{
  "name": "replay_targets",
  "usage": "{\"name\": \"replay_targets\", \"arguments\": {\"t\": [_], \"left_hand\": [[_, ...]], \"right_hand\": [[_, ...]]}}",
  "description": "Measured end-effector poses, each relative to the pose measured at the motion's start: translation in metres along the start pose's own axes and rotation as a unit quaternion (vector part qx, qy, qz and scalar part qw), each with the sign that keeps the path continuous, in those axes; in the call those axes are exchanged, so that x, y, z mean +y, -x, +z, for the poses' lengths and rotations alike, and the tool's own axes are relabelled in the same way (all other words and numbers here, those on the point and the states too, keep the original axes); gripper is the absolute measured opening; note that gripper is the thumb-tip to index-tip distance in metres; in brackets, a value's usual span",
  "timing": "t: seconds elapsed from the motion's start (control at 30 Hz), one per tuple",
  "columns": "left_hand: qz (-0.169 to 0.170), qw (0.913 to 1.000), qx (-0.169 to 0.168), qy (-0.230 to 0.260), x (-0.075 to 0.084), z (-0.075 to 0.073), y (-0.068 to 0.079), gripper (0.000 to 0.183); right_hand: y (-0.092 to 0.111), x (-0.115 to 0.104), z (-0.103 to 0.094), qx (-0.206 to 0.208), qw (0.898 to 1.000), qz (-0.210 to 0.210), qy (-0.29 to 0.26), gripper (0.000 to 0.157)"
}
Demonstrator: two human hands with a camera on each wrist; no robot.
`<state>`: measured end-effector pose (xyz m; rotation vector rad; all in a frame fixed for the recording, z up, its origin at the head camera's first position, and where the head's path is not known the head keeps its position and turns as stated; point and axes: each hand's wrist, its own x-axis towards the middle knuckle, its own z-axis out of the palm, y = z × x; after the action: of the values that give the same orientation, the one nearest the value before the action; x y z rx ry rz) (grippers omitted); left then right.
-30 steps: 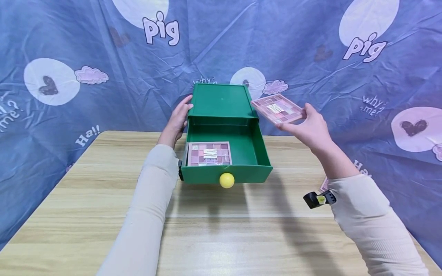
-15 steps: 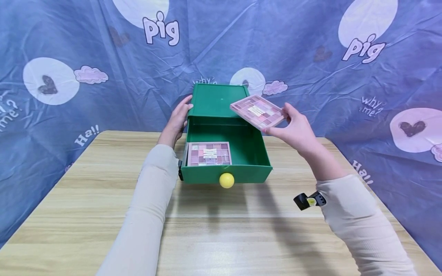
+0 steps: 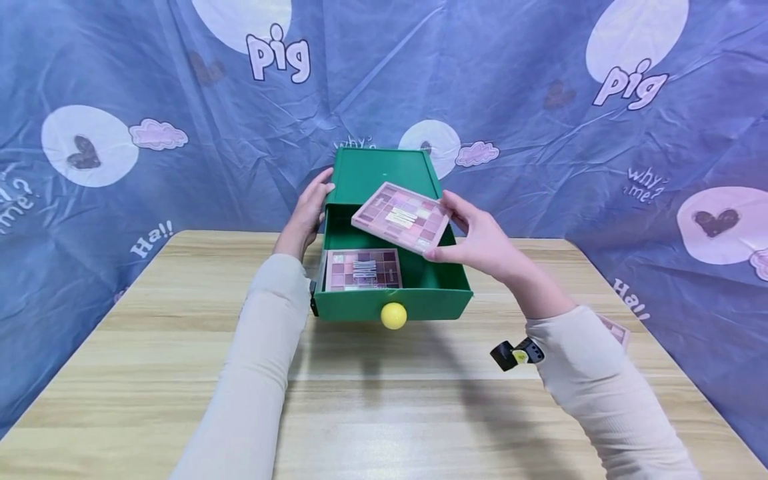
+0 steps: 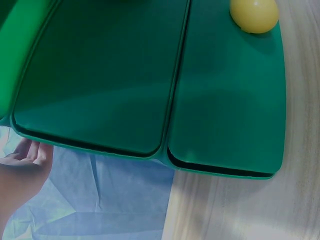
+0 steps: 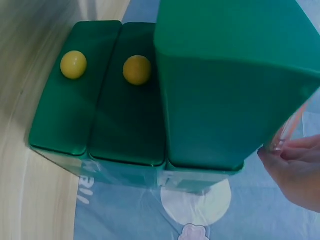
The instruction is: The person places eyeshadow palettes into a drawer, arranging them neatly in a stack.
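Observation:
A green drawer cabinet point(image 3: 360, 175) stands on the table with its top drawer point(image 3: 432, 305) pulled out, a yellow knob point(image 3: 393, 316) on its front. An eyeshadow palette point(image 3: 363, 269) lies in the drawer's front left corner. Above the drawer's back half, my right hand point(image 3: 480, 239) pinches a second eyeshadow palette point(image 3: 393, 212) by its right edge, tilted, thumb below and fingers behind. My left hand point(image 3: 308, 212) rests against the cabinet's left side. In the left wrist view its fingers point(image 4: 44, 155) touch that side, looking fairly straight.
Another palette point(image 3: 617, 331) lies on the wooden table point(image 3: 180, 320) at the right, partly hidden by the right sleeve. Two lower drawers point(image 5: 62, 107) are closed, with yellow knobs. A blue printed cloth point(image 3: 240, 133) hangs behind the table.
My right hand has carried its palette leftward and down, from the cabinet's right side to over the open drawer. My left hand has stayed at the cabinet.

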<state>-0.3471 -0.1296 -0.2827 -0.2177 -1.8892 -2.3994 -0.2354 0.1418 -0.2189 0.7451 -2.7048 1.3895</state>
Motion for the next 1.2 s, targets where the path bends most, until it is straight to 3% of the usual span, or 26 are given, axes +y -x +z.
{"name": "replay_targets", "arguments": {"t": [0.37,0.83,1.2], "left_hand": [[0.000,0.9999,0.007,0.009,-0.002,0.000,-0.001,0.048],[-0.003,1.0000,0.008,0.003,-0.001,0.001,0.000,0.048],[-0.006,0.9999,0.010,0.008,0.000,0.001,0.001,0.048]], "right_hand": [[-0.002,0.002,0.008,-0.088,0.995,-0.039,-0.028,0.092],[-0.011,-0.004,0.011,-0.168,0.981,-0.020,0.093,0.092],[-0.021,-0.007,0.016,-0.215,0.968,-0.037,0.123,0.092]]}}
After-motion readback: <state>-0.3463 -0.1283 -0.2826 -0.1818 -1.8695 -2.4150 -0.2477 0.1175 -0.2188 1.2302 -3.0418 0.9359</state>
